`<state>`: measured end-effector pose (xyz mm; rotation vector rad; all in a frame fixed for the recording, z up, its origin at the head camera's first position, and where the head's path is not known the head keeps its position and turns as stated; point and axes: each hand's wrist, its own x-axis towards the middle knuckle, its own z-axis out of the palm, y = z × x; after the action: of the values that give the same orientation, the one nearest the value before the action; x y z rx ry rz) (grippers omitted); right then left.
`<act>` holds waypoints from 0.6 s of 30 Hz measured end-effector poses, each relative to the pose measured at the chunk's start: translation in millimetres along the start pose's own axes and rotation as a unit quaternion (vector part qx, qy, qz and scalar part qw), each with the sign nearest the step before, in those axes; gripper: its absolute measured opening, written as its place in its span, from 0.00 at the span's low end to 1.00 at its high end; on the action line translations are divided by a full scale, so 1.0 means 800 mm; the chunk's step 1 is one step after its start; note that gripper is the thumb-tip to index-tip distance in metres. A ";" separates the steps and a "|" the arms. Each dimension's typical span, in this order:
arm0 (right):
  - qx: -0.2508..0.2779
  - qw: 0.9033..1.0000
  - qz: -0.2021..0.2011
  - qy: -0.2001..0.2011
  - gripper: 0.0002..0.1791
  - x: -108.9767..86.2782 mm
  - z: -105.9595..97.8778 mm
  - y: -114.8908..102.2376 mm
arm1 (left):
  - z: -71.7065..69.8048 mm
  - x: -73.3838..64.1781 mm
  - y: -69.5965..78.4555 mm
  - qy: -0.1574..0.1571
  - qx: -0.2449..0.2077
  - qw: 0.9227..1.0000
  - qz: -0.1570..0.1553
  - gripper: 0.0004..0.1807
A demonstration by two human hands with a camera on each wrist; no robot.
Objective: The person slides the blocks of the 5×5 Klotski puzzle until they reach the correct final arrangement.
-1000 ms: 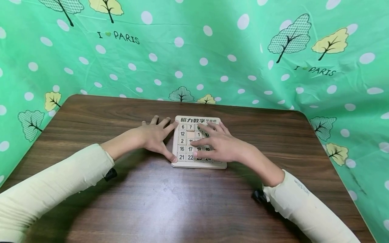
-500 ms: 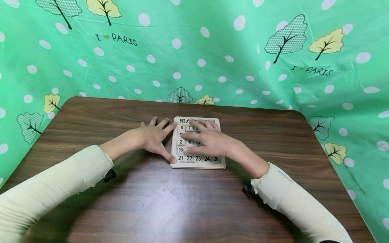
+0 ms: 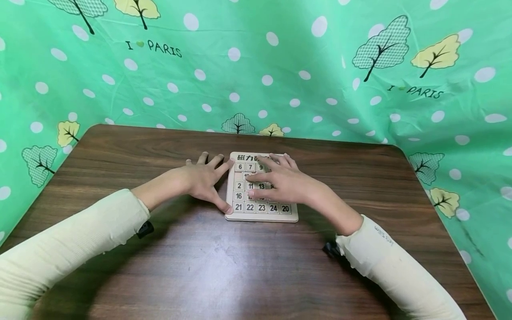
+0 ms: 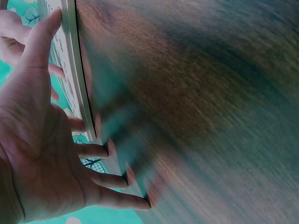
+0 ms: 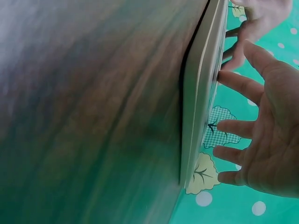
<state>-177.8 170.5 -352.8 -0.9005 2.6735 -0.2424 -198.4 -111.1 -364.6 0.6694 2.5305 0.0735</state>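
A wooden number sliding puzzle (image 3: 262, 217) lies flat on the table, its numbered tiles in a square grid under a printed heading. My left hand (image 3: 205, 181) is spread along its left side, with the thumb at the lower left corner and the index finger at the upper left. Over the grid's right part reaches my right hand (image 3: 292, 183), its index fingertip touching the 12 tile (image 3: 244, 176). That tile sits in the second column of the second row, and the slot to its left is bare. The right hand covers several tiles and part of the heading.
The dark wood-grain table (image 3: 192, 266) extends around the puzzle on all sides. Behind it hangs a green cloth (image 3: 248, 26) with white dots and printed trees. Each sleeve end has a small black device near the wrist.
My right hand reached left to the 12 tile, then came back a little to the right. The 12 tile slid one place right into the bare slot. My left hand stayed put.
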 end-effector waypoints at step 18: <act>0.018 0.999 -0.048 -0.010 0.30 0.002 0.004 -0.022 | -0.003 0.004 0.001 -0.011 0.020 1.000 -0.001 0.85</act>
<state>-168.2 155.7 -352.0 -1.0160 2.6035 -0.3001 -201.2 -108.6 -364.1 0.6785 2.5178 0.0152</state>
